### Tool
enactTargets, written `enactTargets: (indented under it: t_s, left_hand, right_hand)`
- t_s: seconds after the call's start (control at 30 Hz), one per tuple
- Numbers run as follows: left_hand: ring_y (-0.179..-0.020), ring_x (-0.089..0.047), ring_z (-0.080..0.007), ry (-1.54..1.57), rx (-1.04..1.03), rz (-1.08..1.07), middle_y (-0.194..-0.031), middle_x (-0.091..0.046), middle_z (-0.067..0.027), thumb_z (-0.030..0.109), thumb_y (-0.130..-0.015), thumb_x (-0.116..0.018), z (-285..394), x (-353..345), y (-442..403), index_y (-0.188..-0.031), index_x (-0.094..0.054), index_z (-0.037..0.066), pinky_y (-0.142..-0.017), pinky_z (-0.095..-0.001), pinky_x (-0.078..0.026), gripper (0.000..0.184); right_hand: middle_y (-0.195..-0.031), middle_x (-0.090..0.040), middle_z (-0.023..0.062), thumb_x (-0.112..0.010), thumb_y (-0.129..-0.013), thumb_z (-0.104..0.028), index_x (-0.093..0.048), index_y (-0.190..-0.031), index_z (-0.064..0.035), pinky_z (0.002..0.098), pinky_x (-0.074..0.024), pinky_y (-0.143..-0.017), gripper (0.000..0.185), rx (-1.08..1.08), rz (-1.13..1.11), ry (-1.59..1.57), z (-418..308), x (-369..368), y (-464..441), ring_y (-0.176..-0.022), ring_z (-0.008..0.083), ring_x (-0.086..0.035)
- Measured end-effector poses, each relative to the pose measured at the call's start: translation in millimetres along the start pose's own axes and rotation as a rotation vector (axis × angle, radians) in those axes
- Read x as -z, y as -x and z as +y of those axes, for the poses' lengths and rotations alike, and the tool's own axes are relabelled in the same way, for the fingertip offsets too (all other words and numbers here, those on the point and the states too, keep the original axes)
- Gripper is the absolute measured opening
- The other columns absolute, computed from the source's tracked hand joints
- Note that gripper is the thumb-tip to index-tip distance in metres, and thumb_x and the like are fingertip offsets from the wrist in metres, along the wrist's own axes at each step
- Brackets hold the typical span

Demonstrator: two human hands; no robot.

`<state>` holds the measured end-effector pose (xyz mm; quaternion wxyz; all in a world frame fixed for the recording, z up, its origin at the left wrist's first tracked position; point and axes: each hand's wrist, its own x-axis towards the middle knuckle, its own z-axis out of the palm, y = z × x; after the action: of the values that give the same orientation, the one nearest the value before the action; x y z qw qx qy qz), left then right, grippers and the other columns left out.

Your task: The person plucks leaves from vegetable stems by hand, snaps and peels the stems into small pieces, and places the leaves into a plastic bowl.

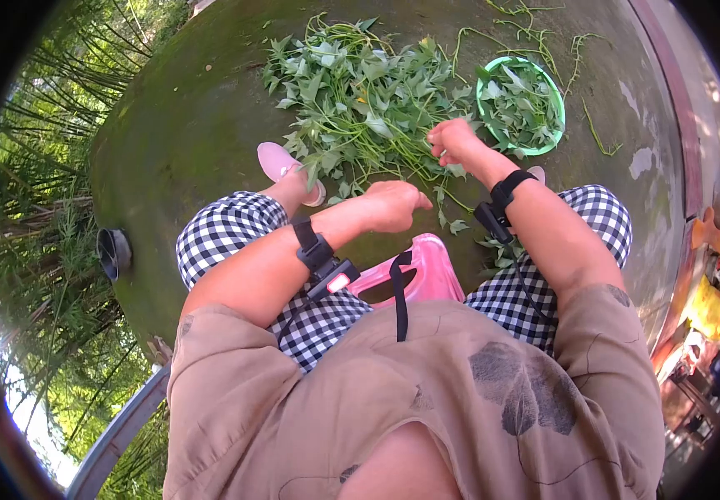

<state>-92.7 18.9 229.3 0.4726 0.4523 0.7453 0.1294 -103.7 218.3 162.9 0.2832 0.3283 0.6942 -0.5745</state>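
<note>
My left hand (393, 207) is closed, thumb and forefinger pressed together by a thin green leafy vine (455, 198) that trails off to the right. Higher up and to the right, my right hand (457, 142) has its fingers pinched together; what lies between them is too small to make out. Just beyond both hands spreads a big heap of leafy vines (360, 96) on the ground. Close to my right hand stands a light green basket (562, 107) with picked green leaves (520, 104) in it.
A pink plastic stool (439, 258) is between my knees. Several bare stems (575, 62) lie around the basket on the mossy concrete (185, 125). A dark pot (114, 254) lies at the left edge near bamboo. A yellow bag (712, 308) is among clutter at right.
</note>
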Motion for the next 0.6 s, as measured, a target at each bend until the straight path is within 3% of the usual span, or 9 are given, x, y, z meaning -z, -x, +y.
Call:
enactTargets:
  t_s: [0.03, 0.1, 0.17, 0.27, 0.33, 0.37, 0.47, 0.6]
  left_hand:
    - [-0.101, -0.063, -0.0335, -0.006, 0.020, -0.085, -0.105, -0.066, -0.0178, 0.006, -0.068, -0.062, 5.3, 3.2, 6.9, -0.133, -0.054, 0.013, -0.085, -0.0439, -0.050, 0.066]
    - [-0.106, -0.061, -0.0325, -0.133, 0.061, -0.239, -0.110, -0.064, -0.0168, 0.011, -0.067, -0.066, 15.2, 10.0, 16.4, -0.134, -0.054, 0.015, -0.088, -0.0424, -0.051, 0.068]
    - [-0.106, -0.061, -0.0319, -0.244, 0.124, -0.171, -0.110, -0.064, -0.0166, 0.015, -0.068, -0.067, 13.1, 3.5, 15.6, -0.133, -0.055, 0.016, -0.087, -0.0428, -0.051, 0.066]
    - [-0.099, -0.064, -0.0318, -0.226, 0.172, -0.076, -0.101, -0.067, -0.0157, 0.021, -0.070, -0.068, 0.6, 1.5, 8.1, -0.117, -0.063, 0.010, -0.081, -0.0434, -0.053, 0.048]
    - [-0.094, -0.066, -0.0324, -0.146, 0.188, -0.090, -0.096, -0.068, -0.0155, 0.021, -0.071, -0.067, -1.2, 13.2, 9.0, -0.106, -0.067, 0.007, -0.078, -0.0432, -0.053, 0.038]
    - [-0.087, -0.067, -0.0332, -0.126, 0.166, -0.003, -0.089, -0.069, -0.0161, 0.019, -0.072, -0.064, -1.7, 16.2, 13.6, -0.089, -0.069, 0.003, -0.074, -0.0436, -0.054, 0.024]
    - [-0.085, -0.067, -0.0337, -0.125, 0.214, 0.128, -0.086, -0.069, -0.0163, 0.016, -0.072, -0.062, -2.2, 19.0, 13.4, -0.083, -0.070, 0.003, -0.071, -0.0447, -0.054, 0.019]
    - [-0.082, -0.066, -0.0362, -0.015, 0.219, 0.193, -0.081, -0.067, -0.0191, 0.012, -0.071, -0.061, -3.8, 25.4, 11.8, -0.079, -0.069, 0.001, -0.070, -0.0460, -0.053, 0.015]
  right_hand:
    - [-0.087, -0.063, 0.0140, -0.062, -0.088, -0.015, -0.061, -0.107, 0.0009, 0.0325, -0.0501, -0.052, 0.025, 0.089, -0.025, 0.231, 15.9, -12.2, -29.9, -0.067, 0.0226, -0.062]
    - [-0.103, -0.062, 0.0148, -0.063, -0.089, -0.017, -0.058, -0.114, 0.0014, 0.0326, -0.0507, -0.056, 0.032, 0.088, -0.009, 0.383, 17.5, -31.7, -56.4, -0.078, 0.0238, -0.063]
    - [-0.109, -0.061, 0.0151, -0.063, -0.089, -0.017, -0.058, -0.114, 0.0029, 0.0347, -0.0530, -0.059, 0.033, -0.092, 0.070, 0.230, 1.6, -53.6, -51.8, -0.086, 0.0264, -0.063]
    - [-0.082, -0.065, 0.0153, -0.068, -0.085, -0.013, -0.064, -0.091, 0.0047, 0.0395, -0.0551, -0.053, 0.019, -0.134, 0.155, 0.029, 3.4, -79.4, -65.3, -0.062, 0.0282, -0.065]
    - [-0.078, -0.064, 0.0141, -0.066, -0.085, -0.010, -0.064, -0.088, 0.0036, 0.0389, -0.0552, -0.052, 0.014, -0.189, 0.125, -0.138, 14.9, -87.4, -80.5, -0.059, 0.0262, -0.062]
    - [-0.076, -0.063, 0.0134, -0.065, -0.086, -0.008, -0.064, -0.087, 0.0031, 0.0386, -0.0552, -0.051, 0.011, -0.223, 0.108, -0.221, 19.5, -88.0, -89.5, -0.057, 0.0252, -0.061]
    - [-0.071, -0.060, 0.0105, -0.062, -0.086, -0.005, -0.063, -0.085, 0.0016, 0.0361, -0.0540, -0.048, 0.007, -0.269, 0.098, -0.270, 14.0, -87.9, -97.7, -0.051, 0.0209, -0.055]
    - [-0.068, -0.059, 0.0079, -0.062, -0.084, -0.005, -0.061, -0.077, -0.0020, 0.0362, -0.0527, -0.048, 0.008, -0.100, 0.006, -0.318, -22.0, -77.1, -86.3, -0.051, 0.0183, -0.051]
